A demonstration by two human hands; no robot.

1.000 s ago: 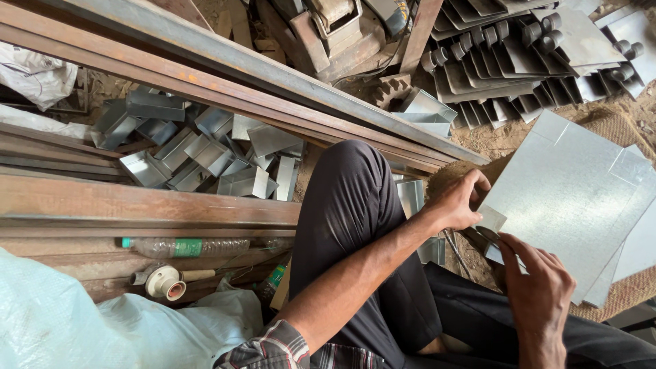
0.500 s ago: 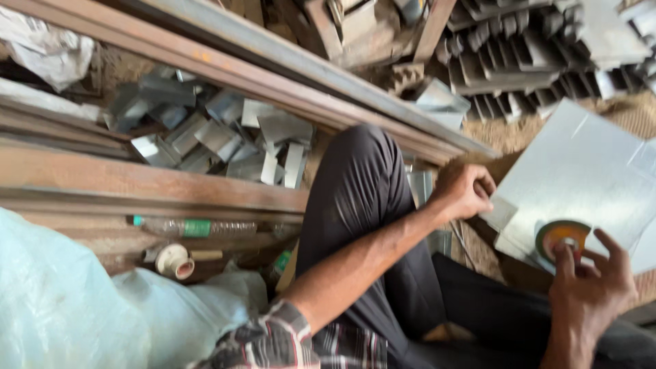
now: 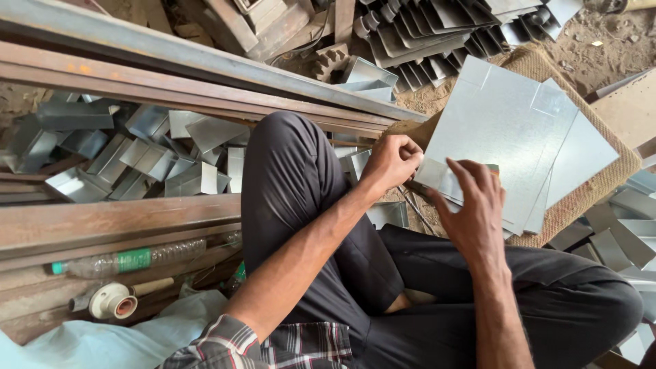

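Head view: the left hand (image 3: 391, 160) pinches the near corner of a galvanized metal sheet (image 3: 506, 130) between closed fingers. The right hand (image 3: 471, 208) lies spread on the sheet, fingers open, just beside the left fingertips.

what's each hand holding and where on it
Left hand pinches the near corner of the top metal sheet; right hand lies spread on that corner, grip unclear.

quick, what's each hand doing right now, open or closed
Left hand: closed, pinching the near corner of the grey galvanised metal sheet.
Right hand: open, fingers spread, resting flat on the same sheet's near edge.
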